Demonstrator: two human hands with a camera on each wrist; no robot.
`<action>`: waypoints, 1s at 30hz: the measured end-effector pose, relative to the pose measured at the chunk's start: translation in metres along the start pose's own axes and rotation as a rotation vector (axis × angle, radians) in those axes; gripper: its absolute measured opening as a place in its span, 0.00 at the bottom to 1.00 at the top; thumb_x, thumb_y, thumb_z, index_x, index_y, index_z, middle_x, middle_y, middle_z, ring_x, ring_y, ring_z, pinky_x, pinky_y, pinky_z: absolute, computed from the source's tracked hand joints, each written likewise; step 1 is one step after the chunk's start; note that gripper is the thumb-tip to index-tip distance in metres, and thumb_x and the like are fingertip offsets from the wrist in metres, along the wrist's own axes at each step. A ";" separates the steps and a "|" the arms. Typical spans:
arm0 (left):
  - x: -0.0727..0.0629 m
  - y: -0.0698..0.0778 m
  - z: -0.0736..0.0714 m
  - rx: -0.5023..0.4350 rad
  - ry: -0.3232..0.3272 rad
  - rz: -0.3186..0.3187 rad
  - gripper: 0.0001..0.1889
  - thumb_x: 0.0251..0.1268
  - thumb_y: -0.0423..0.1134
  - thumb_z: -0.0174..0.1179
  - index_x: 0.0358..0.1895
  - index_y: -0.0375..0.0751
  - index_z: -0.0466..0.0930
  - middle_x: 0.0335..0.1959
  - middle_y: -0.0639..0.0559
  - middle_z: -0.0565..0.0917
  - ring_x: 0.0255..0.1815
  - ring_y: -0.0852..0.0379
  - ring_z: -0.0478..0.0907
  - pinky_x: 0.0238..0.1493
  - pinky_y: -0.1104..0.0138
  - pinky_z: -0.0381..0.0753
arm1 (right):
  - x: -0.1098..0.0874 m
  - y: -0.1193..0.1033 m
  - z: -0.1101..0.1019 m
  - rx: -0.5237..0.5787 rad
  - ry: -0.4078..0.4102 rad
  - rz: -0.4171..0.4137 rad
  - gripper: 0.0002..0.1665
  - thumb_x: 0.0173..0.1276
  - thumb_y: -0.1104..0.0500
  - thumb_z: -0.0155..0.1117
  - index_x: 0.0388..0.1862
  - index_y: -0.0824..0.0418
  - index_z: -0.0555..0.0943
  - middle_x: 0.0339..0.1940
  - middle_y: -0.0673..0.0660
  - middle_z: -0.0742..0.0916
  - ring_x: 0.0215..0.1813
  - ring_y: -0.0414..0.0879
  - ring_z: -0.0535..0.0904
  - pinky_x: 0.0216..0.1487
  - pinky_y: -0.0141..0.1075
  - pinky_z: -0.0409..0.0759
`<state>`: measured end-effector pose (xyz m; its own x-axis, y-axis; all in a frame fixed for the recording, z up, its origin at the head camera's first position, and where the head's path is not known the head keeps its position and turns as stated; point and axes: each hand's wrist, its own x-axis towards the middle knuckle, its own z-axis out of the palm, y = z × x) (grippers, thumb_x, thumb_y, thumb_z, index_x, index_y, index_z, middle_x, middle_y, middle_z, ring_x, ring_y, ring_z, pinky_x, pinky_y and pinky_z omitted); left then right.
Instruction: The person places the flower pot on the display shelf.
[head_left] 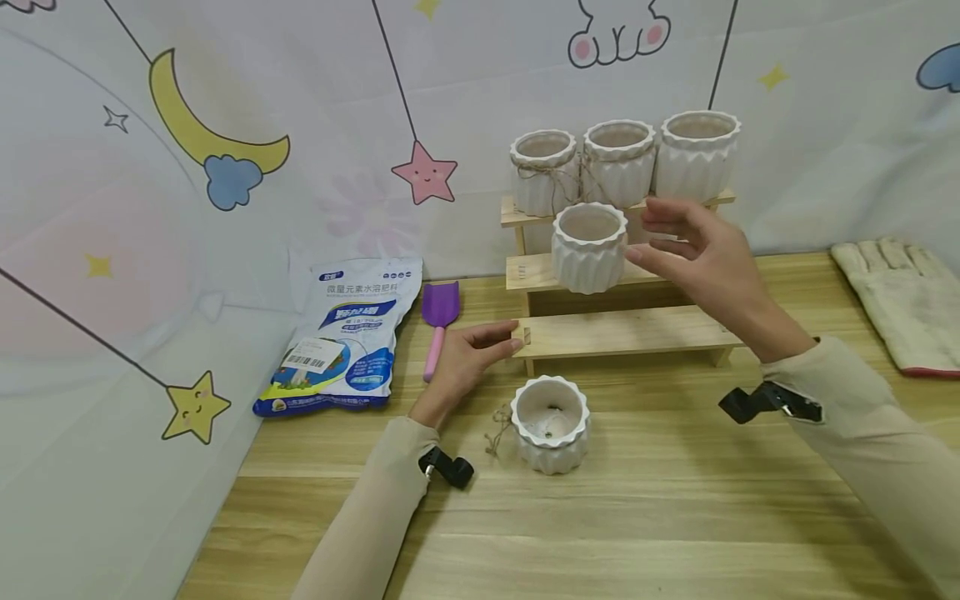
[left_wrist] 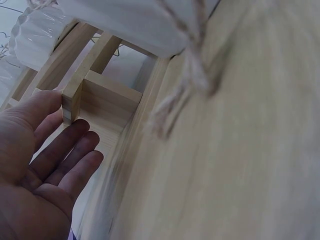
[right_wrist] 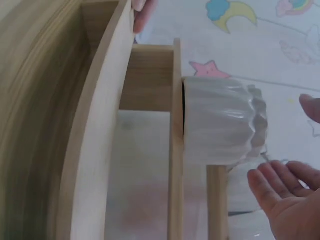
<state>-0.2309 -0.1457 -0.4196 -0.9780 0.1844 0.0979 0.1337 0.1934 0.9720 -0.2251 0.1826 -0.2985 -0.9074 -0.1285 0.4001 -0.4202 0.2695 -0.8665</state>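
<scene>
A white fluted pot [head_left: 588, 254] sits on the middle step of a three-step wooden stand [head_left: 615, 332]. Just right of that pot is my right hand [head_left: 693, 258], thumb and fingers spread apart with nothing between them; the right wrist view shows the fingertips [right_wrist: 260, 180] off the pot's rim. My left hand [head_left: 468, 358] holds the left end of the lowest step, which also shows in the left wrist view as a board end [left_wrist: 72, 97] at the fingertips. Another white pot [head_left: 551, 429], with twine [head_left: 495, 429] trailing at its left, stands on the table before the stand.
Three white pots [head_left: 543, 179] line the top step, at least two tied with twine. Left of the stand are a purple-and-pink shovel [head_left: 440, 304] and a fertilizer bag [head_left: 345, 325]. Pale gloves [head_left: 896, 300] lie at the right. A printed cloth [head_left: 315, 83] hangs behind.
</scene>
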 end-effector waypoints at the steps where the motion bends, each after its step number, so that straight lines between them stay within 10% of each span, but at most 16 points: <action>1: 0.000 0.000 0.000 -0.004 0.000 -0.001 0.20 0.67 0.35 0.75 0.61 0.36 0.87 0.56 0.44 0.89 0.59 0.49 0.86 0.60 0.62 0.83 | -0.002 0.000 0.001 0.003 -0.005 -0.006 0.39 0.70 0.61 0.77 0.76 0.66 0.72 0.68 0.63 0.81 0.64 0.48 0.82 0.62 0.28 0.80; 30: -0.001 0.002 0.001 0.001 0.001 -0.017 0.20 0.67 0.36 0.75 0.61 0.37 0.88 0.55 0.44 0.90 0.59 0.49 0.86 0.60 0.63 0.83 | -0.048 0.013 0.024 0.033 -0.245 -0.061 0.37 0.72 0.67 0.74 0.77 0.65 0.72 0.73 0.63 0.80 0.69 0.55 0.80 0.67 0.38 0.79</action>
<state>-0.2299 -0.1450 -0.4179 -0.9803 0.1797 0.0816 0.1173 0.1979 0.9732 -0.1876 0.1695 -0.3364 -0.8510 -0.3717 0.3710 -0.4699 0.2231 -0.8541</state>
